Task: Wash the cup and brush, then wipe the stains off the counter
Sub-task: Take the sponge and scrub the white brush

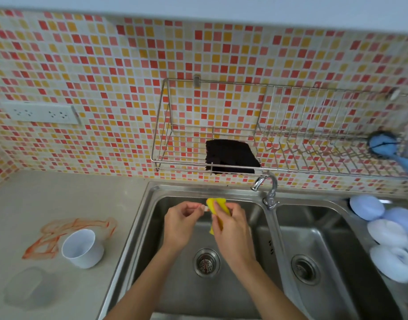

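Both my hands are over the left sink basin (175, 285). My right hand (233, 232) is wrapped around a yellow sponge (218, 204). My left hand (181, 225) pinches a small white and orange object (205, 208), probably the brush, whose other end is pressed into the sponge; most of it is hidden. A white cup (81, 248) stands upright on the counter left of the sink. It sits on the edge of orange scribbled stains (66, 229) that spread across the grey counter (60, 195).
A faucet (268, 188) stands between the two basins, spout over the left one. Above it a wall-mounted wire rack (166, 158) holds a dark cloth (230, 157) and a blue brush (383, 146). Pale bowls (387, 229) are stacked at the right. A clear plastic container (27, 289) lies near the counter front.
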`<state>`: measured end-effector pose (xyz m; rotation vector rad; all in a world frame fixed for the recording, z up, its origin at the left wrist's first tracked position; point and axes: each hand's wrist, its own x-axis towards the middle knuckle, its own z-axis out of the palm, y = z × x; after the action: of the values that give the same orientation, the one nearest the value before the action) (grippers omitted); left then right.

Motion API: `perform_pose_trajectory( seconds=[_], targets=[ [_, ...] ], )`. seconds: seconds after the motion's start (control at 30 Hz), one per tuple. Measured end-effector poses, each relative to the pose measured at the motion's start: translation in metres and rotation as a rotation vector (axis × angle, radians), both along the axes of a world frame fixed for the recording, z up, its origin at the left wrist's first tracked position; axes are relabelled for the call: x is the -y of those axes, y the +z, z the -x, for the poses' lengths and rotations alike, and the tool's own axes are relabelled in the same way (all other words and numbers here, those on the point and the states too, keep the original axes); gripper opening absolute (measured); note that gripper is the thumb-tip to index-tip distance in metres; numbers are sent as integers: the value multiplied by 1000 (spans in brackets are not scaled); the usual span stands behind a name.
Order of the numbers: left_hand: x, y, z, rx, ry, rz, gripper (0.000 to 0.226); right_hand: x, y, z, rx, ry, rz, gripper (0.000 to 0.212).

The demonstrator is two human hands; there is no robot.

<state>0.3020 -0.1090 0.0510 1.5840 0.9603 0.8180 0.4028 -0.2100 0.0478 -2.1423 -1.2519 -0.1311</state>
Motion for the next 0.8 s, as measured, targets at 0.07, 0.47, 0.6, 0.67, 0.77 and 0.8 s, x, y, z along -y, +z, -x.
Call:
perform_pose_trajectory(
  seconds=[0.07, 0.47, 0.6, 0.67, 0.77, 0.8],
  targets=[
    [-5, 1, 2, 10, -11, 42, 8, -5, 1, 2, -31, -39, 3, 44],
    [-18, -16, 11, 52, 119, 390, 32, -24, -9, 16, -32, -139, 9, 47],
    [-25, -22, 14, 6, 129, 372, 29, -28, -18, 38, 25, -98, 63, 47],
    [-29, -23, 16, -1, 114, 333, 27, -35, -21, 43, 19, -65, 79, 47],
    [-34, -22, 18, -7, 120, 278, 26, -43, -23, 28, -51, -152, 102, 43],
    [-36, -22, 18, 0, 120, 271, 26, -44, -24, 26, -53, -174, 106, 42]
  ],
)
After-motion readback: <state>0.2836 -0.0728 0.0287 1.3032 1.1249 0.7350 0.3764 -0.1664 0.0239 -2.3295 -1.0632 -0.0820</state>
